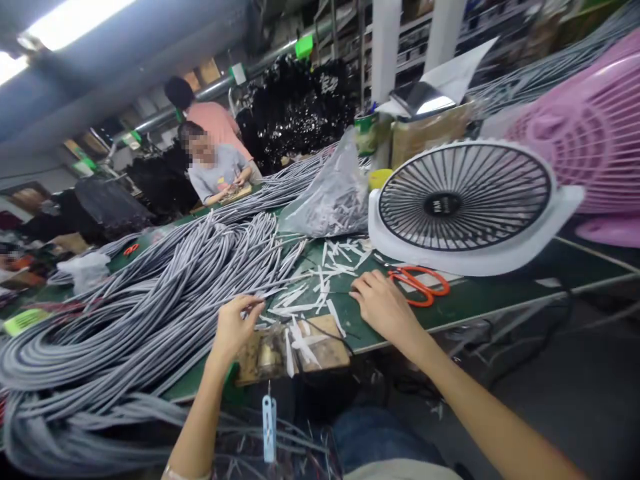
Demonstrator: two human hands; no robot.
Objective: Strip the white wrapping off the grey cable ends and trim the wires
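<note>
My left hand is closed in a pinch beside the grey cables; a pale end shows by its fingertips, but what it grips is too small to tell. My right hand is low over the green table with its fingers curled together. A thin dark line runs to its fingertips, and I cannot make out what they hold. White strips lie scattered between the hands. Orange-handled scissors rest just right of my right hand. Below the hands, a wooden board carries a metal piece and more strips.
A white fan with a black grille and a pink fan stand at the right. Behind the strips sits a plastic bag. A blue clip hangs at the table's front edge. Two people are across the table.
</note>
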